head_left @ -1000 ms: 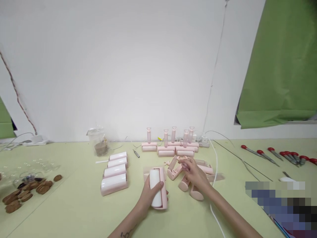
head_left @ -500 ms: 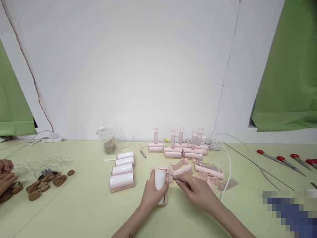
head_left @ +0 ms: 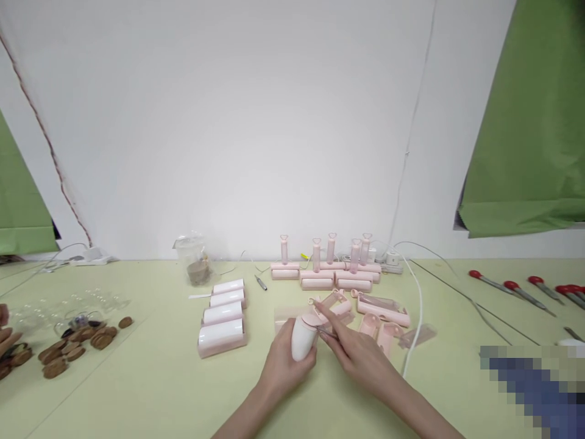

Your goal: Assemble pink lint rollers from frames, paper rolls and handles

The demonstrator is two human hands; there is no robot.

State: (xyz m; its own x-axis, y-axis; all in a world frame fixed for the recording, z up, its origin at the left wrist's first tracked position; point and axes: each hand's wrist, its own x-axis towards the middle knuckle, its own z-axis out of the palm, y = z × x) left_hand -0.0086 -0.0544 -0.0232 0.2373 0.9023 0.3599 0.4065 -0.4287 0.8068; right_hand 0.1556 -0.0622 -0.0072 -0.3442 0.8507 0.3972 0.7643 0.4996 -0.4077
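Note:
My left hand [head_left: 282, 361] is wrapped round a white lint roller [head_left: 301, 342], which is tilted with its pink end facing up and right. In my right hand [head_left: 361, 353] is a thin metal tool, seemingly tweezers [head_left: 326, 333], its tip against the rim of the pink end. The fingers of that hand reach over the pink end, and one appears to touch it. Just beyond lie loose pink handle frames [head_left: 382, 311] and pink curved covers [head_left: 388, 336]. Left of my hands, several white rolls in pink trays [head_left: 222, 334] stand in a row.
Several pink lint rollers with upright clear handles [head_left: 317, 279] stand near the wall. A white cable [head_left: 418, 305] crosses the right side. Red-handled tools [head_left: 525, 296] lie far right. At left, another person's hand [head_left: 9, 341] is by brown discs [head_left: 75, 347]. A pen-like tool [head_left: 261, 282] lies behind.
The lint roller has been tilted, its pink end now leaning right. My right hand's fingers have come forward over that end. The view has shifted slightly.

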